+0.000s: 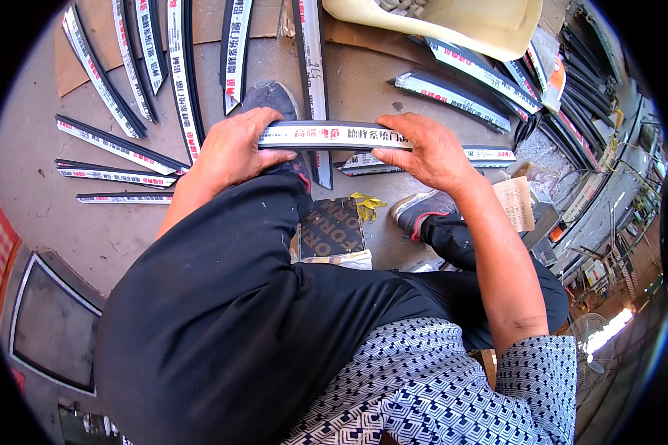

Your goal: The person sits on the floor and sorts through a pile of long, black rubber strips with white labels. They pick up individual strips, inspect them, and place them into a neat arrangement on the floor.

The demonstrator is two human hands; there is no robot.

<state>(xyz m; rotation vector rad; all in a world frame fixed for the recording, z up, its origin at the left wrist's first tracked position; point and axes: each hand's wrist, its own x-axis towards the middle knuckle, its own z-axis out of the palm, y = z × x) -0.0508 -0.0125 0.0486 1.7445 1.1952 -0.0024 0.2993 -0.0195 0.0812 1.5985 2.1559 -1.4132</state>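
Between my two hands a short dark metal profile strip (326, 135) with a printed white film is held level, above my shoes. My left hand (234, 148) grips its left end, thumb below and fingers over the top. At the right end my right hand (427, 148) pinches it the same way. Behind the held piece a longer filmed strip (315, 81) lies pointing away on the floor. Another strip (490, 154) lies behind my right hand, partly covered by it.
Several filmed strips (184, 81) fan out on the floor at the far left, shorter ones (119, 175) nearer. A cream plastic scoop (490, 30) stands far right beside more strips (453, 98). Between my feet lie a dark printed board (334, 226) and yellow leaves (367, 204).
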